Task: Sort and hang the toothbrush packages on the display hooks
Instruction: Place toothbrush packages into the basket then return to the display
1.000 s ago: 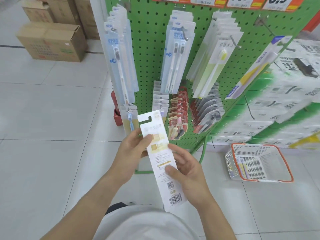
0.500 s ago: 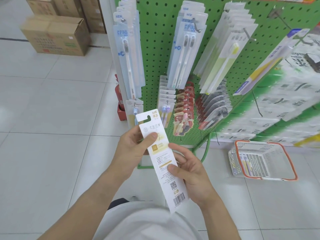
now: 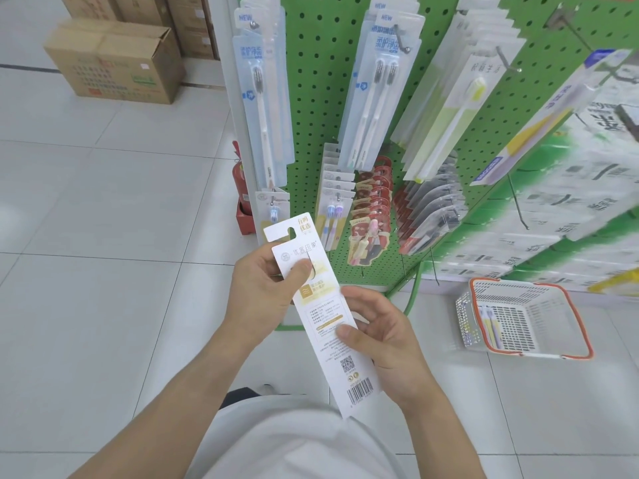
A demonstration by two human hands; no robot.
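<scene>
Head view: many packs already hang on the pegboard hooks (image 3: 403,46), but my left hand (image 3: 257,292) and right hand (image 3: 383,335) pinch unhung toothbrush packages (image 3: 328,319), with more waiting in the basket (image 3: 525,323).

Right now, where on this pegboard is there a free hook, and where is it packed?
Free: the bare hook at upper right, between the yellow-brush packs and the blue-and-yellow pack. Crowded: the lower row, from the small blue-purple packs through the red packs to the grey packs. Both hands hold the package.
</scene>
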